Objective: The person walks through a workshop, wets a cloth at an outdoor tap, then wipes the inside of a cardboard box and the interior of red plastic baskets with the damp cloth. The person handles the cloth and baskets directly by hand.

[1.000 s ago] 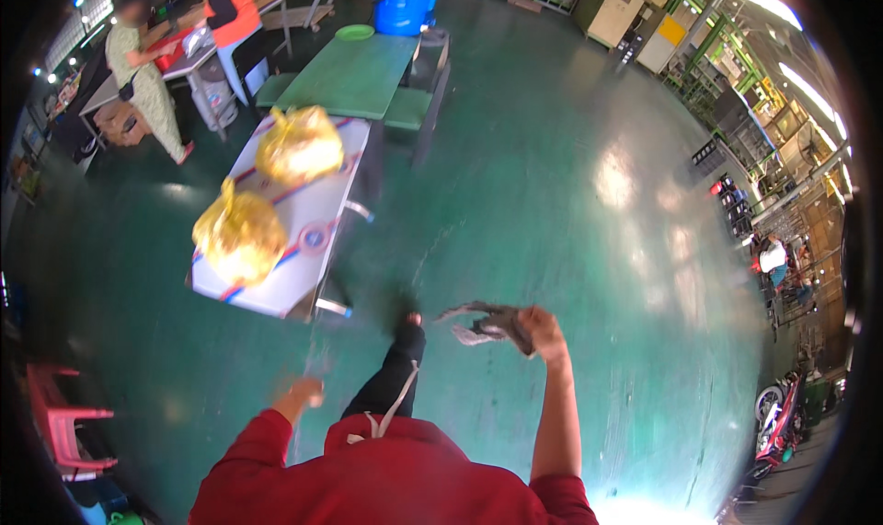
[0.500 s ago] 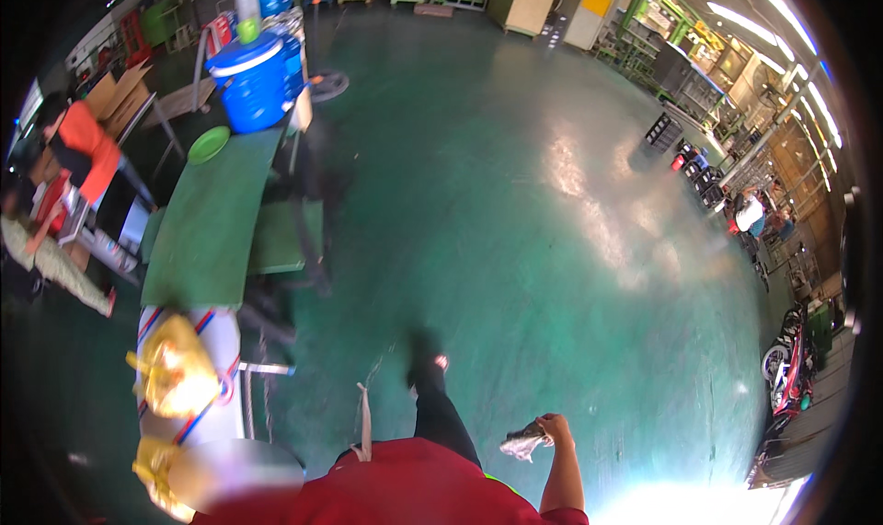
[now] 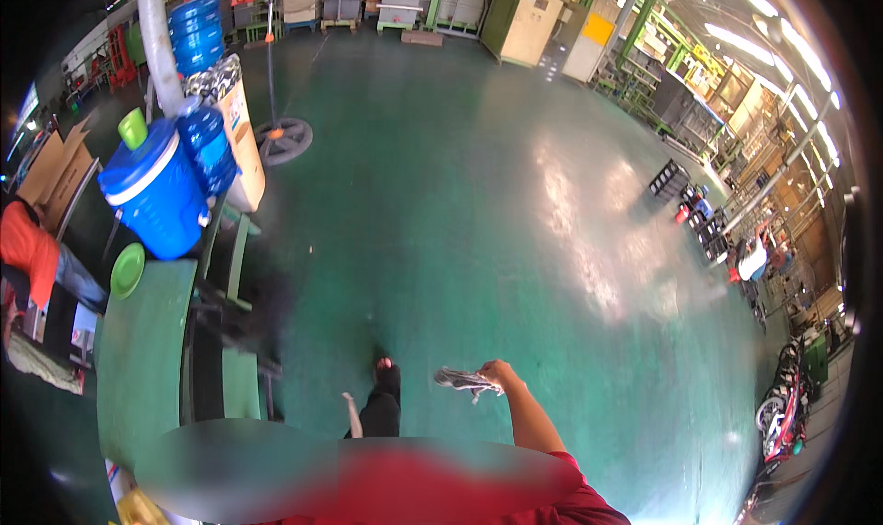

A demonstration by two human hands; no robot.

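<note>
My right hand is raised in front of me over the green floor. Its fingers are closed on a crumpled grey-and-white cloth, whose loose end hangs to the left. My left hand does not show, and a blurred patch covers part of the lower edge. One foot steps forward below me, with a pale strap hanging beside the dark trouser leg.
At left, a green table bears a green plate; a bench stands alongside. Beyond are a blue cooler jug, a blue water bottle and a round stand base. A person in orange is far left; a motorcycle stands right.
I have walked forward, so the table, cooler and stand are nearer. My right hand has swung up and inward with the cloth. The yellow bags have mostly slipped out of view.
</note>
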